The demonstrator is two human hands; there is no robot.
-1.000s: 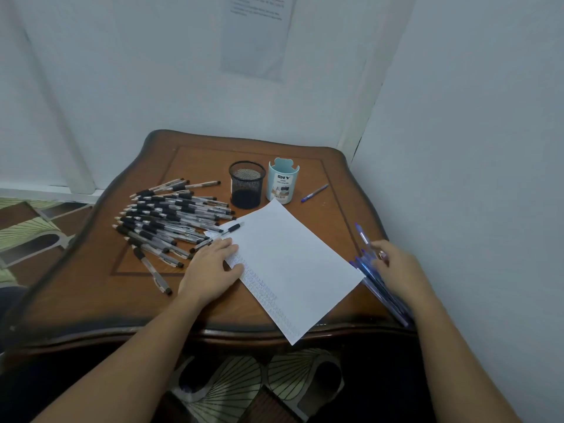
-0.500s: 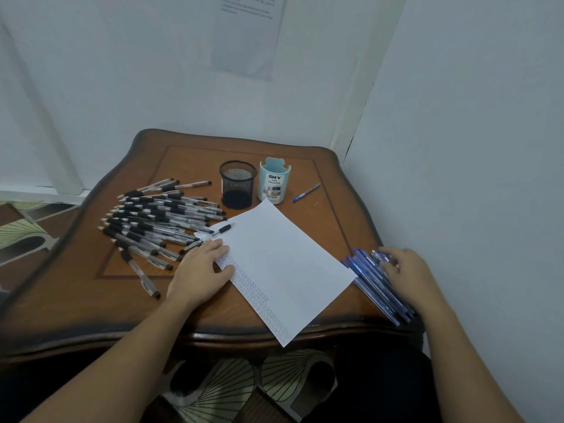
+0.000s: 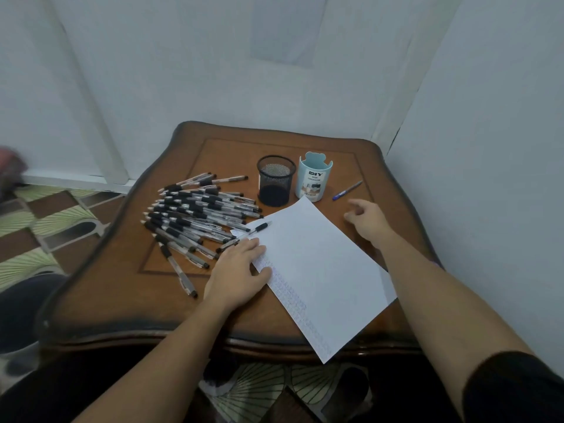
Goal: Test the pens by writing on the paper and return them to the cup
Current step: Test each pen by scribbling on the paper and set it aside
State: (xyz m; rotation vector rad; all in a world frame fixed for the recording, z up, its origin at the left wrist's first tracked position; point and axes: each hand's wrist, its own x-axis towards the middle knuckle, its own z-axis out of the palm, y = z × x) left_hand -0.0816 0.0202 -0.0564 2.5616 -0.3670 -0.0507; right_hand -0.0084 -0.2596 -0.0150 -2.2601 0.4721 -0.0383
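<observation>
Left hand [image 3: 236,277] flat on paper [image 3: 317,270]

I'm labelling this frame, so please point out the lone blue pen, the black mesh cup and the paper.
blue pen [image 3: 348,190]: head view, middle of its barrel.
black mesh cup [image 3: 276,190]: head view, front of its mesh wall.
paper [image 3: 317,257]: head view, blank middle of the sheet.
</observation>
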